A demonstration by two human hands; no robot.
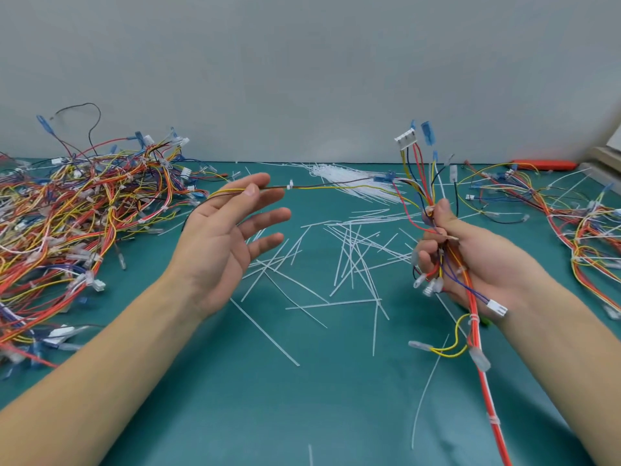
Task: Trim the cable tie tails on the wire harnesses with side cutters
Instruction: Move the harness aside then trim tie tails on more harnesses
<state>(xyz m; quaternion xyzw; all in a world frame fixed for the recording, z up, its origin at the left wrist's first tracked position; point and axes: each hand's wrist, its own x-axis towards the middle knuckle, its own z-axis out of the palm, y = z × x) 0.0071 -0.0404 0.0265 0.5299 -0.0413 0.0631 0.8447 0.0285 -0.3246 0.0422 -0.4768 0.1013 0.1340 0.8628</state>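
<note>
My right hand (pixel 470 260) grips a wire harness (pixel 433 203) of red, yellow and blue wires, with white connectors and blue terminals sticking up above the fist and red wires trailing down toward me. A thin yellow and brown branch (pixel 322 187) of it runs left, carrying a small white cable tie head (pixel 289 185). My left hand (pixel 228 230) pinches that branch between thumb and forefinger, its other fingers spread. Side cutters are not clearly in view; an orange object (pixel 544 164) lies at the far right by the wall.
A large tangled pile of harnesses (pixel 77 213) fills the left of the green mat (pixel 302 398). More harnesses (pixel 578 223) lie at the right. Several cut white tie tails (pixel 349 250) litter the middle. A bundle of unused white ties (pixel 342 179) lies near the wall.
</note>
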